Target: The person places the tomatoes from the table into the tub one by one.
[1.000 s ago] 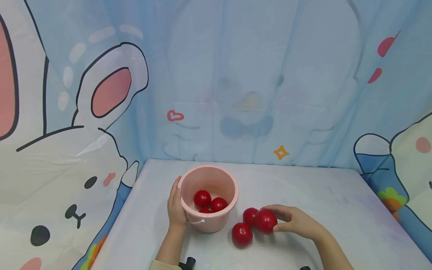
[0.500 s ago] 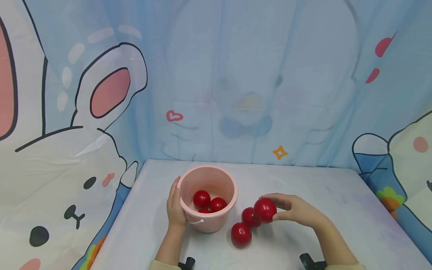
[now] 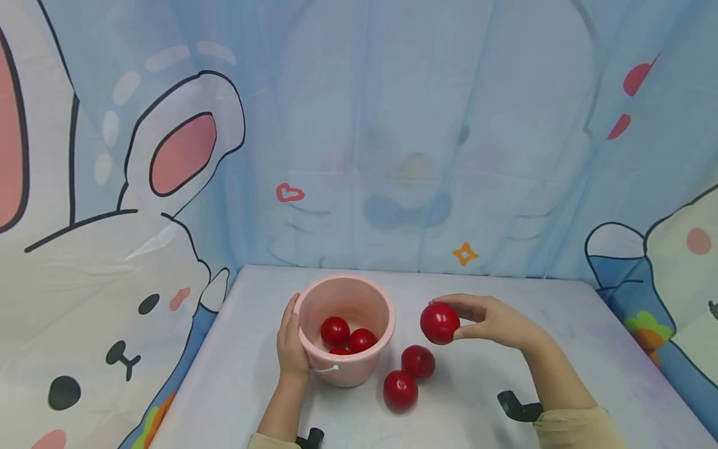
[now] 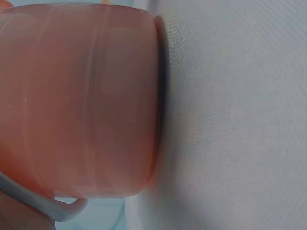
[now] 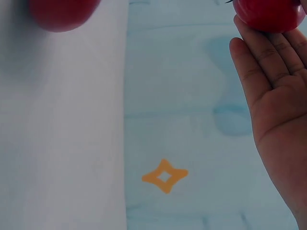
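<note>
A pink bucket (image 3: 346, 370) stands on the table with several red tomatoes (image 3: 335, 332) inside, the lowest one partly hidden by the near rim. My left hand (image 3: 293, 349) holds the bucket's left side, the fingers along its wall. In the left wrist view the bucket's wall (image 4: 76, 100) fills the left half. My right hand (image 3: 496, 321) grips another tomato (image 3: 440, 323) between thumb and fingers, raised above the table, right of the bucket. A bit of dark stem shows beside this held tomato (image 5: 271, 14) in the right wrist view. Two tomatoes (image 3: 417, 362) (image 3: 401, 391) lie below it on the table.
The white table (image 3: 493, 399) ends at a blue printed curtain (image 3: 359, 156) behind. A pale handle (image 4: 43, 199) hangs on the bucket's side. Black pieces of the wrist gear (image 3: 518, 406) sit near both forearms.
My right hand has lifted its tomato up off the table, away from the two lying there. The left hand and the bucket have stayed in place.
</note>
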{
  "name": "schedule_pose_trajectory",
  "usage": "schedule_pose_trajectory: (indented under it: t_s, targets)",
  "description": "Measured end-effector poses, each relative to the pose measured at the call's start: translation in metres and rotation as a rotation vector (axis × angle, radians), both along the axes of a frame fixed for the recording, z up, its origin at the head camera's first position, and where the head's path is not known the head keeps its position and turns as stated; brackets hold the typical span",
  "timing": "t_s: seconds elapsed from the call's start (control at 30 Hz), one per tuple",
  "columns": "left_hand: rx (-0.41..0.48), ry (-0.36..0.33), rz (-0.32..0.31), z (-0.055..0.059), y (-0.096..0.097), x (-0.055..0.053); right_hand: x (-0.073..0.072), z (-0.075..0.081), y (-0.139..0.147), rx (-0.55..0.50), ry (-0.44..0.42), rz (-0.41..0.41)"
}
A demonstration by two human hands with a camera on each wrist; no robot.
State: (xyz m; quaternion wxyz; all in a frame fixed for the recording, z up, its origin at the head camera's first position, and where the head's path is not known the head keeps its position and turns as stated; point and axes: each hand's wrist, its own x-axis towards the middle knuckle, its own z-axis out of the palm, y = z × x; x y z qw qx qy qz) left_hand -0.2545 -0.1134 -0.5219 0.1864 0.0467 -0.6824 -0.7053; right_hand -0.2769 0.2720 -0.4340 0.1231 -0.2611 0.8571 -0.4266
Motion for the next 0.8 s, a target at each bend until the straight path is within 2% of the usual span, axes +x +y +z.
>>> schedule_pose_trajectory:
  t_s: [0.27, 0.57, 0.8]
  targets:
    - [-0.004, -0.01, 0.008, 0.0, 0.0, 0.0, -0.006, 0.014, -0.002, 0.011, 0.023, 0.028]
    - [0.008, -0.027, -0.007, -0.001, 0.0, -0.001, -0.017, 0.023, -0.005, 0.026, -0.013, 0.006]
    - [0.028, 0.021, -0.004, 0.0, 0.0, 0.0, -0.031, 0.032, -0.013, 0.009, -0.042, 0.04]
